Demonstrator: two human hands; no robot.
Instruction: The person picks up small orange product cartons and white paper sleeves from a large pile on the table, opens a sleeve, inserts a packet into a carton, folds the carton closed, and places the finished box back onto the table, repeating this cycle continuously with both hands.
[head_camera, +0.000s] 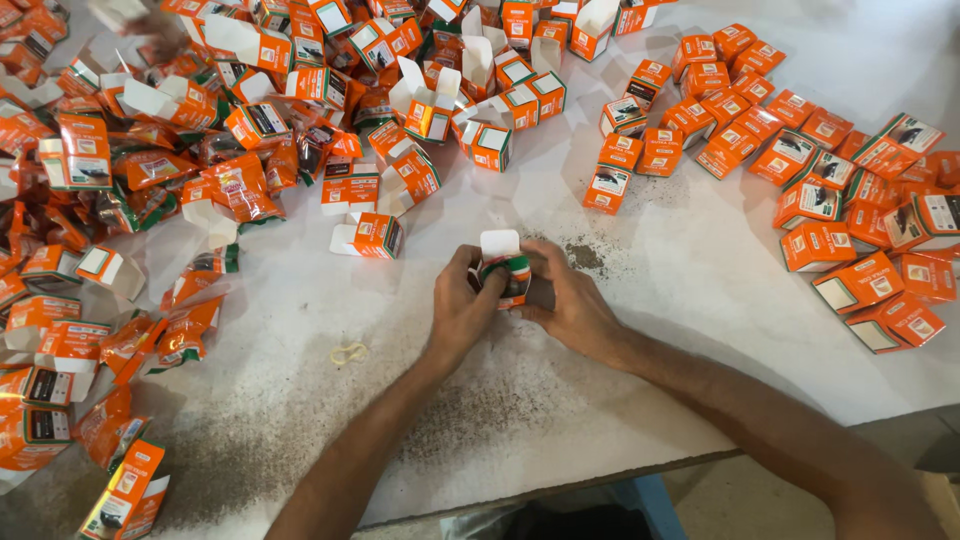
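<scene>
Fingers (470, 272) of both hands clasp an upright small carton (508, 268), its open flap pointing away.

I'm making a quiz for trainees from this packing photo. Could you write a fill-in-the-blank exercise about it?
1. Both hands, left hand and right hand, hold one small carton with its top flap ____.
2. The closed orange boxes lie on the person's ____ side.
3. The table surface is ____ in colour.

Missing words: open; right; white

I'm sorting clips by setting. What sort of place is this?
Probably a hand-packing workbench. Both hands, left hand and right hand, hold one small carton with its flap open. Open cartons and orange sachets are heaped left; closed cartons lie right on the white table.
</scene>
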